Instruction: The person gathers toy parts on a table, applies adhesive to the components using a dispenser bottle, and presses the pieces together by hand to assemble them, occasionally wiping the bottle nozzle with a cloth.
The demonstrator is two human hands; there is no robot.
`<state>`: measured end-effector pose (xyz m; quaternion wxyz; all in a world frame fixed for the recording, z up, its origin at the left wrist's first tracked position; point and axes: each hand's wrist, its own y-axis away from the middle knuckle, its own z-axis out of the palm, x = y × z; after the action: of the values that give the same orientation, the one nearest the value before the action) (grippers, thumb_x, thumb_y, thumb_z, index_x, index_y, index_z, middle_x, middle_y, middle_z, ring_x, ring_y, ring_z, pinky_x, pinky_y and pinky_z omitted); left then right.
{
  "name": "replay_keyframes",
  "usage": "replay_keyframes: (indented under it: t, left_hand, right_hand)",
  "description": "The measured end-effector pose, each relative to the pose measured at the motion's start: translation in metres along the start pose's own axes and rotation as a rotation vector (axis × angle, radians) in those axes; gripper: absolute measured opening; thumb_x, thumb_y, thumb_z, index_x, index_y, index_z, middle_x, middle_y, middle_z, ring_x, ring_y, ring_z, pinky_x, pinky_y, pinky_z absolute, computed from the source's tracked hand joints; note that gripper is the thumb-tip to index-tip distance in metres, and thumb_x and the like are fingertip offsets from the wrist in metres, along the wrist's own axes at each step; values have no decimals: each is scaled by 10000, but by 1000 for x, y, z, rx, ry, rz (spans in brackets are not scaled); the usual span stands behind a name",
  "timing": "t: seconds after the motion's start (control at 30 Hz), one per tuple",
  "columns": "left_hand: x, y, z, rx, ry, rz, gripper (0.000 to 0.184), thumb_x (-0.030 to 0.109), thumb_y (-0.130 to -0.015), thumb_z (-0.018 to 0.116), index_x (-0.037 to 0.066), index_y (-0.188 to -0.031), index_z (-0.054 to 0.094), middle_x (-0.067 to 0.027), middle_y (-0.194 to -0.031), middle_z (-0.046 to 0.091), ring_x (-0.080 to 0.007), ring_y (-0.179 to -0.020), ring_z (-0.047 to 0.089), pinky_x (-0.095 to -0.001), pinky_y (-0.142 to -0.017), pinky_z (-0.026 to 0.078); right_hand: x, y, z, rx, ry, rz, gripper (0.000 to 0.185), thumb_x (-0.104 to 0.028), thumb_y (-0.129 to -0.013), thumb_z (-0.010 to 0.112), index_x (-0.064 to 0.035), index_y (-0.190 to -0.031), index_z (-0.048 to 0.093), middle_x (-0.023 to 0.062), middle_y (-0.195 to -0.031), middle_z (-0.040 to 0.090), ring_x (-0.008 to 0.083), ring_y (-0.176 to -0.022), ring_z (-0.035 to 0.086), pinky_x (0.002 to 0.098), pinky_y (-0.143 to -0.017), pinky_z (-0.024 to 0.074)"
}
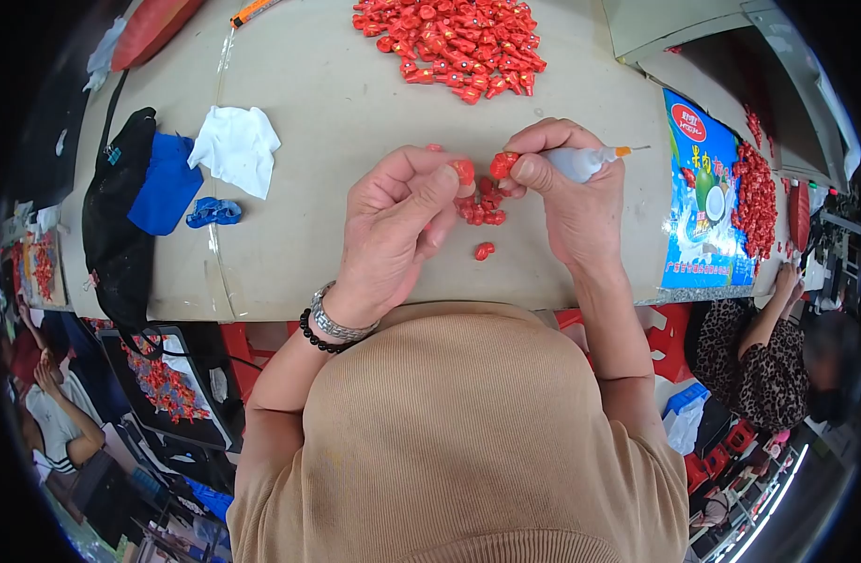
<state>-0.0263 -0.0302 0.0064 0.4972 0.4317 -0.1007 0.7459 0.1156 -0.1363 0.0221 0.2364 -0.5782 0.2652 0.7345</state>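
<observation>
Head view: pinching a red piece [462, 172] in closed fingertips of left hand [383, 225] and another [504, 165] likewise in right hand [582, 202], also gripping a squeeze bottle [577, 164], pieces apart, beside a small loose cluster [485, 210], with a large heap [463, 42] by table's [346, 113] far edge.
</observation>
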Motion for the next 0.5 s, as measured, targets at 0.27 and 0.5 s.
replay_keyframes:
  t: [0.27,0.5]
  left_hand:
    - [0,-1,-3,-20,57,-27,138,172,-943,575,40,-974,600,-43,-881,647,-30,-509,400,-183,-418,247]
    - [-3,-1,-8,-21,159,-63,149,200,-950,564,58,-931,604,-68,-890,659,-42,-494,415,-184,-400,243]
  right_hand:
    - [-2,-3,-2,-41,418,-482,138,83,-696,712,-1,-797,669,70,-812,660,137,-704,623,239,-596,506]
    - [0,0,1,-76,662,-756,189,95,-657,752,-16,-783,665,114,-855,675,172,-765,643,263,-629,526]
